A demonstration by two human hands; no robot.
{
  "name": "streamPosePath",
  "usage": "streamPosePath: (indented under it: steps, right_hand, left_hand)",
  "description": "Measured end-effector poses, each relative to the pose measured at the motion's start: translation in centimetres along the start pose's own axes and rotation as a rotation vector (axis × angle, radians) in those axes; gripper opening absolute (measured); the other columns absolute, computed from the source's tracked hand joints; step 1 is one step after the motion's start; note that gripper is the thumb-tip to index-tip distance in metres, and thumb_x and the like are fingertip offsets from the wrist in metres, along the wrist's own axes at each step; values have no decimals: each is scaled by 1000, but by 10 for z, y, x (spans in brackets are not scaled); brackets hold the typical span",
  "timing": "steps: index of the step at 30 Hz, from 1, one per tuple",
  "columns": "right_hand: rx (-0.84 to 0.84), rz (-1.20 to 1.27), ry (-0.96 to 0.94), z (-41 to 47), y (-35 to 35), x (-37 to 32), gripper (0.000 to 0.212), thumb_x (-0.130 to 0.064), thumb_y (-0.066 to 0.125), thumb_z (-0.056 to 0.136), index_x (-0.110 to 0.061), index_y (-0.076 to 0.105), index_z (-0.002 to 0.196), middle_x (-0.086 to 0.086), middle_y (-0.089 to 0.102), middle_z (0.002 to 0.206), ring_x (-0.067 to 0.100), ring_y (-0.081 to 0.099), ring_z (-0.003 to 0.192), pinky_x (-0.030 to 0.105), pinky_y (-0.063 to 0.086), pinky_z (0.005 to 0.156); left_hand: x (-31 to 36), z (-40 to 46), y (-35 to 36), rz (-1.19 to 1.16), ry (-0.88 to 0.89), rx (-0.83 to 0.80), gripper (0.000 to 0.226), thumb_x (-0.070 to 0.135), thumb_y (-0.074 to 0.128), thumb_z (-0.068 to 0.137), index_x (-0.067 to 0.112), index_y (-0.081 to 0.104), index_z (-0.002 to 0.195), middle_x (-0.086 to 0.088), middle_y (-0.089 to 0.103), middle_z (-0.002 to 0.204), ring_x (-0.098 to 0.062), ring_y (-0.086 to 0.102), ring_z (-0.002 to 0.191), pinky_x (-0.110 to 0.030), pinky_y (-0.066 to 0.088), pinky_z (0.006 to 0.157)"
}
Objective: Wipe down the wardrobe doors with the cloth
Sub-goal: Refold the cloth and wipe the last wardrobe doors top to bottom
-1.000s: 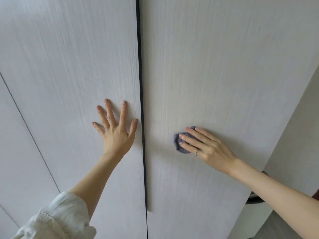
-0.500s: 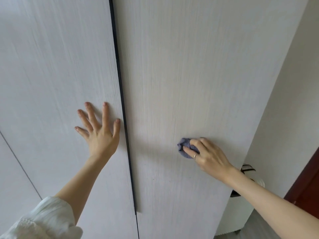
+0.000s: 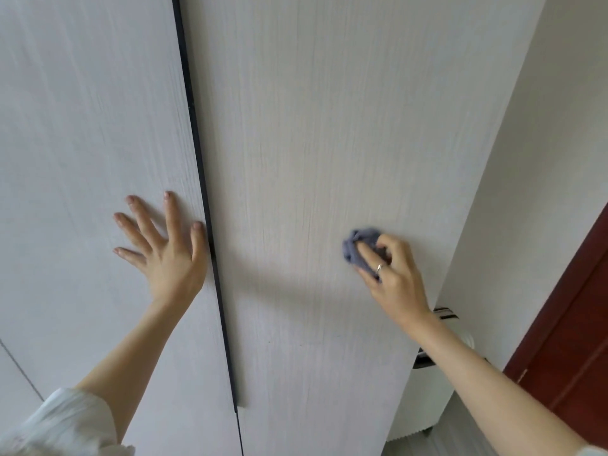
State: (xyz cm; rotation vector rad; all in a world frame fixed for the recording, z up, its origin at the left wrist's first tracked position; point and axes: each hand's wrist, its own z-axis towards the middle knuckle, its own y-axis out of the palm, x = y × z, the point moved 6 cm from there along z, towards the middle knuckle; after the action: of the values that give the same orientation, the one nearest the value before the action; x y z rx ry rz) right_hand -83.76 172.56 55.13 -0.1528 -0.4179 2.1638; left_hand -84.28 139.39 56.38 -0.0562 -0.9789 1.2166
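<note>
Two pale wood-grain wardrobe doors fill the view, the left door (image 3: 92, 133) and the right door (image 3: 329, 126), split by a dark vertical gap (image 3: 200, 179). My left hand (image 3: 164, 248) lies flat on the left door with fingers spread, its thumb near the gap. My right hand (image 3: 391, 271) grips a small bunched blue-grey cloth (image 3: 357, 243) and presses it against the right door, close to that door's right edge. A ring sits on one finger of that hand.
A white wall (image 3: 543, 159) runs to the right of the wardrobe. A dark red door frame (image 3: 579, 324) stands at the far right. Below my right forearm sits a white appliance (image 3: 424, 399) with a dark band.
My right hand has slid the cloth rightward across the right door, and its fingers have curled round it. The view has swung right; my left hand stays flat on the left door.
</note>
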Motion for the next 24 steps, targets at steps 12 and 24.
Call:
streamPosePath:
  steps: [12, 24]
  right_hand:
    - [198, -54, 296, 73, -51, 45, 39, -20, 63, 84, -11, 57, 121, 14, 48, 116, 27, 50, 104, 36, 45, 76]
    - [-108, -284, -19, 36, -44, 49, 21, -28, 52, 96, -13, 62, 105, -2, 57, 107, 16, 50, 92, 30, 42, 76]
  left_hand:
    - [0, 0, 2, -10, 15, 27, 61, 38, 32, 96, 33, 5, 151, -13, -18, 157, -37, -20, 142, -69, -8, 106]
    - [-1, 0, 6, -15, 36, 73, 59, 38, 32, 96, 31, 10, 151, -17, -12, 157, -42, -15, 142, -71, -6, 104]
